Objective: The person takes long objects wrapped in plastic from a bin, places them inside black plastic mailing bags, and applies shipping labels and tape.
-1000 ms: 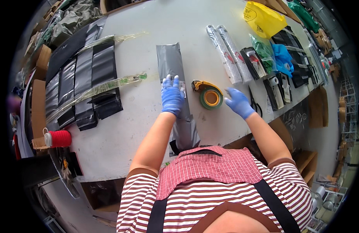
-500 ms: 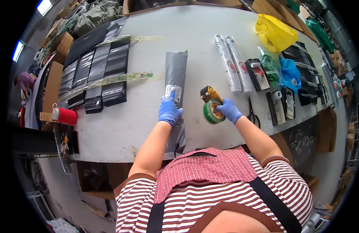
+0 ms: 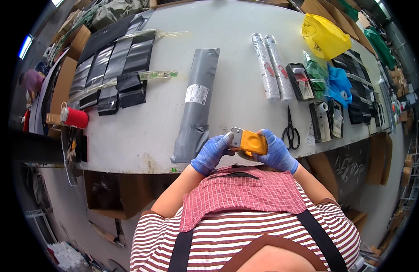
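Note:
Both my hands, in blue gloves, hold an orange tape dispenser (image 3: 254, 143) close to my apron at the table's front edge. My left hand (image 3: 212, 153) pinches its metal end between thumb and fingers. My right hand (image 3: 277, 153) grips the opposite side, fingers wrapped round it. Most of the tape roll is hidden beneath the dispenser. Just left of my hands, a long grey plastic mailer bag (image 3: 193, 118) lies flat on the table, with a white label (image 3: 197, 94) on it. Black-handled scissors (image 3: 290, 135) lie to the right of my right hand.
Two silvery wrapped rolls (image 3: 273, 68) lie at the right, beside small black boxes (image 3: 301, 81). Behind them are a yellow bag (image 3: 324, 36) and a blue bag (image 3: 340, 84). Black mailer bags (image 3: 123, 63) are stacked at the left, near a red spool (image 3: 75, 117).
My left hand has let go of the grey mailer bag and taken hold of the tape dispenser's metal end. My right hand has brought the dispenser nearer to me and turned it.

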The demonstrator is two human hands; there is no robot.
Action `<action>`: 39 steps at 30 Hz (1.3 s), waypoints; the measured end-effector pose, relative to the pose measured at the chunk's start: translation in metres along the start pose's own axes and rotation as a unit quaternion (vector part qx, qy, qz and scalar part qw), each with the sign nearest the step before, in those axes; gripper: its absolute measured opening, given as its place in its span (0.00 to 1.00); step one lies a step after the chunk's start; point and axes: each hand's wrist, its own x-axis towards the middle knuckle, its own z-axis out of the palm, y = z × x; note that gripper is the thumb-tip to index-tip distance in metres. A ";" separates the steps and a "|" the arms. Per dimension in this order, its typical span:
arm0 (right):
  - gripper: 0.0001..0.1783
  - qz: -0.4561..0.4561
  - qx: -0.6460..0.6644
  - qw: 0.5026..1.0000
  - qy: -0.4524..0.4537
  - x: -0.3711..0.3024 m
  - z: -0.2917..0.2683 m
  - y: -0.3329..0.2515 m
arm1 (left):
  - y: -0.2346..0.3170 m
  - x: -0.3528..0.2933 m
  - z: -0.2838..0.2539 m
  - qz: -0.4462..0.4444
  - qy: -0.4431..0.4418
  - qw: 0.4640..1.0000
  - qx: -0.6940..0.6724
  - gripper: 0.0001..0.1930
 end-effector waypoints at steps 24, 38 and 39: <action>0.33 -0.058 -0.224 0.964 -0.133 0.082 0.046 0.021 | -0.015 -0.019 -0.069 0.061 0.296 0.667 0.681 0.45; 0.28 -0.136 -0.088 0.982 -0.094 0.174 0.141 -0.092 | -0.002 -0.059 -0.206 0.029 0.443 0.615 0.652 0.52; 0.27 -0.155 -0.086 0.980 -0.090 0.161 0.132 -0.078 | -0.003 -0.061 -0.228 0.029 0.442 0.615 0.652 0.52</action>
